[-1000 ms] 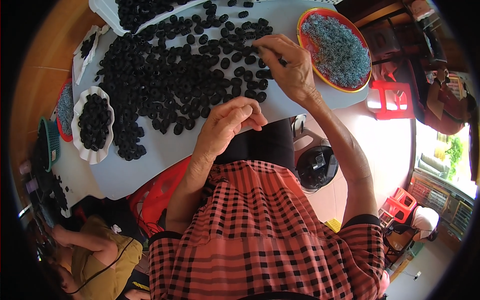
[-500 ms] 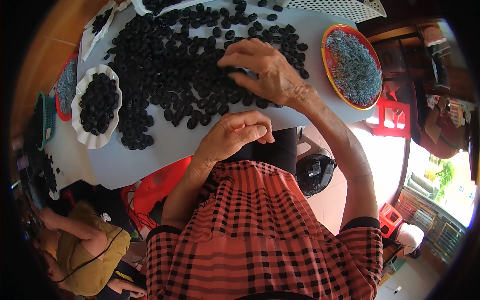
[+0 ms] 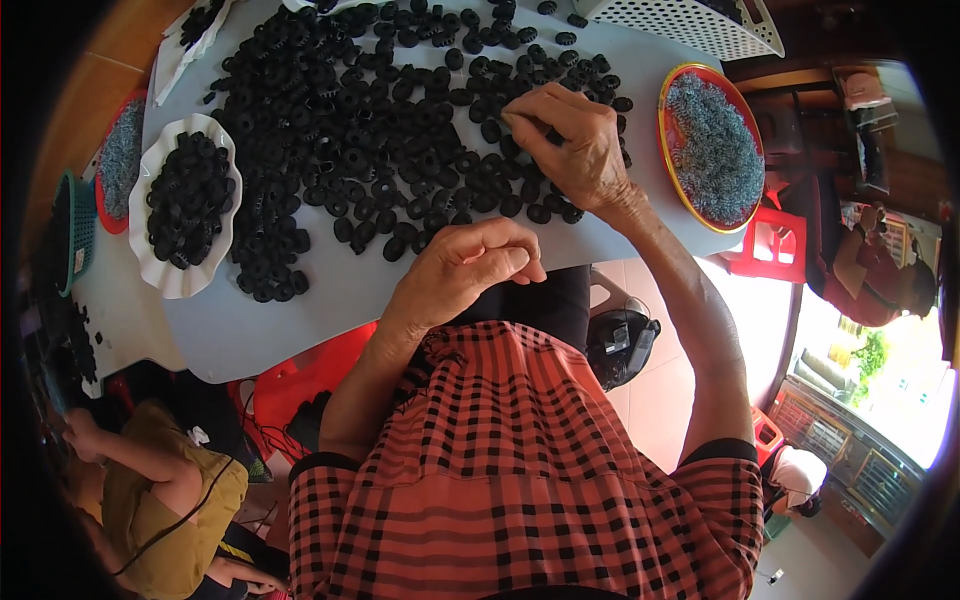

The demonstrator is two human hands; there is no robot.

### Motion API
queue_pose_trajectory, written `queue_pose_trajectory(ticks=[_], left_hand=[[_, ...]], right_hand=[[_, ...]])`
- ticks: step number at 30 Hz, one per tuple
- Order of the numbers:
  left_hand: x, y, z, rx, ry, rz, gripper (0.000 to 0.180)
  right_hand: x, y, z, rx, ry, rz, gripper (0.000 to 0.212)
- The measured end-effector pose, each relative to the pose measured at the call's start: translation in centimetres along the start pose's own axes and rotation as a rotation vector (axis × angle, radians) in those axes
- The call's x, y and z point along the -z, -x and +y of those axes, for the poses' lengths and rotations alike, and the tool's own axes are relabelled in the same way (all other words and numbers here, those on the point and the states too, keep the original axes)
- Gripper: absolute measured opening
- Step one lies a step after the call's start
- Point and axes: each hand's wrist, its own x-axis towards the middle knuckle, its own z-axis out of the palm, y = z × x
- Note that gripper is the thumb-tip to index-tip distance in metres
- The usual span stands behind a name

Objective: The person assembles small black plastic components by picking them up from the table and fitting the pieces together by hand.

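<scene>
Many small black ring-shaped plastic pieces (image 3: 330, 150) lie heaped and scattered over the pale grey table (image 3: 290, 330). My right hand (image 3: 575, 140) is over the right side of the heap, its thumb and forefinger drawn together at the tips; whatever may be between them is hidden. Just off the front edge of the heap, my left hand (image 3: 470, 265) is held with curled fingers and the thumb pressed against them. Its inside is out of sight. On the left stands a white scalloped dish (image 3: 150, 255) filled with the same black pieces.
At the right edge is a red-and-yellow round tray (image 3: 672, 175) of small bluish metal-like parts. A similar red tray (image 3: 103, 210) and a green basket (image 3: 85, 235) are left. A white perforated basket (image 3: 690, 25) stands at the back. Another person (image 3: 165, 490) sits lower left.
My right hand has moved to the right across the heap, and its thumb and forefinger have come together. Some black pieces near it lie farther right. My left hand keeps its place and shape.
</scene>
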Motion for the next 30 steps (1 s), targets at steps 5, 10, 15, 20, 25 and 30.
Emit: queue_pose_trajectory(ticks=[5,10,15,20,25,30], left_hand=[[-0.1,-0.1,0.1,0.009,-0.029,0.010,0.018],[-0.1,-0.2,0.2,0.022,-0.071,0.023,0.019],[-0.4,0.0,0.1,0.063,-0.021,0.062,0.019],[-0.3,-0.3,-0.3,0.039,-0.032,0.071,0.020],[-0.6,-0.4,-0.5,-0.004,-0.088,0.112,0.022],[-2.5,-0.2,1.2,-0.126,-0.413,0.127,0.015]], right_hand=[[0.4,-1.8,0.3,0.085,0.144,-0.021,0.015],[-0.2,-2.5,0.9,0.161,0.344,-0.131,0.022],[-0.7,-3.4,-0.7,0.086,0.517,-0.257,0.017],[-1.3,-3.8,-0.4,0.065,0.599,-0.310,0.009],[0.9,-1.7,0.2,0.126,0.167,0.108,0.011],[4.7,5.4,-1.3,-0.042,0.166,0.222,0.010]])
